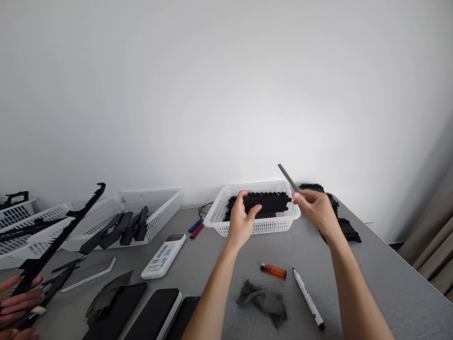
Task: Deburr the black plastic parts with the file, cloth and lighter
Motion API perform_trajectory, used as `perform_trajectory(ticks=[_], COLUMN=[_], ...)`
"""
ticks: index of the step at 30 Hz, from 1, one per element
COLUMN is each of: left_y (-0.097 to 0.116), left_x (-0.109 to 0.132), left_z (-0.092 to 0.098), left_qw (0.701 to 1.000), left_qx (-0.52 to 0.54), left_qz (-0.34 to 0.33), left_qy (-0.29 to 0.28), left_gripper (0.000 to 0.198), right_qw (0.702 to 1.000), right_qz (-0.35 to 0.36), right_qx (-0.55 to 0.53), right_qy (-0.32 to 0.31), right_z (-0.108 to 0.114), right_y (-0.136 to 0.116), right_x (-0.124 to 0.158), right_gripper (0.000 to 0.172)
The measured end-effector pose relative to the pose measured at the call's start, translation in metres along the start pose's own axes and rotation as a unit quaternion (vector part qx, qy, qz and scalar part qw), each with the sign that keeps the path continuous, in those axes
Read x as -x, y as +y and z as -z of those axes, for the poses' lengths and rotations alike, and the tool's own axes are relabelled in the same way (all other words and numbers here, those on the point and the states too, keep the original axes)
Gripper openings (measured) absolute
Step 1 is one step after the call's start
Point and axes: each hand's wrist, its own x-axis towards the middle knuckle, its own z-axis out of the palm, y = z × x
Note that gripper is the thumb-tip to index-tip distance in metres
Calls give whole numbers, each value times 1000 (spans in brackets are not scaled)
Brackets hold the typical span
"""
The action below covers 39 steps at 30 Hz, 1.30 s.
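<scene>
My left hand (pixel 242 219) grips a flat black plastic part (pixel 267 203) by its left end, thumb across the face. Notches and bumps run along the part's upper edge. In my right hand (pixel 316 210) is a thin grey flat file (pixel 288 177), pinched in closed fingers and slanting up to the left. Its lower end is mostly hidden by the hand. The right fingertips are close to the part's right end; whether they touch it I cannot tell. Beneath the part stands a white plastic basket (pixel 215 219) with black pieces in it.
Black parts (pixel 348 229) lie at right. Nearer are an orange lighter (pixel 273 270), marker (pixel 307 298) and grey cloth (pixel 262 302). Left are a white device (pixel 163 256), phones (pixel 154 314) and another basket (pixel 170 208). A co-worker's hand (pixel 21 300) holds a long black part (pixel 60 236).
</scene>
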Motion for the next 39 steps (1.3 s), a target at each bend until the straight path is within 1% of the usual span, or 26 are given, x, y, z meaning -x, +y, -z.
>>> perform_trajectory(ticks=[2,4,6,9,11,14,18,22,27,31,33,37,39], left_y=[-3,-6,-10,-12,-12,-12,-15,-16,-17,-16,-15,-13,-14], left_x=[-1,-2,-2,-2,-2,0,2,2,-2,-1,0,0,0], left_z=[4,7,9,11,12,15,14,13,17,16,15,17,17], left_qw=[1000,1000,999,998,997,995,993,994,995,995,994,995,996], left_qx=[-15,-4,18,33,17,-13,-26,-16,14,-2,-3,2,1], left_qz=[-11,-16,-21,-51,-73,-94,-107,-107,-96,-100,-107,-98,-94], left_qy=[-2,-14,-29,-31,-26,-29,-38,-33,-9,-24,-23,3,5], left_gripper=[27,27,27,27,27,22,15,14,20,19,20,23,23], right_qw=[999,998,998,994,986,968,950,943,942,938,939,945,946], right_qz=[-2,8,24,50,65,79,92,98,99,131,141,130,125], right_qx=[16,27,39,93,153,238,294,312,314,311,306,294,292], right_qy=[30,51,42,2,1,28,50,67,66,76,74,65,65], right_z=[6,9,10,9,7,4,0,0,5,0,-3,2,5], right_y=[-4,-9,-14,-23,-27,-31,-31,-27,-19,-19,-19,-15,-13], right_x=[2,6,10,17,21,25,25,22,16,17,17,14,12], right_gripper=[56,61,62,62,63,63,64,65,66,65,65,65,65])
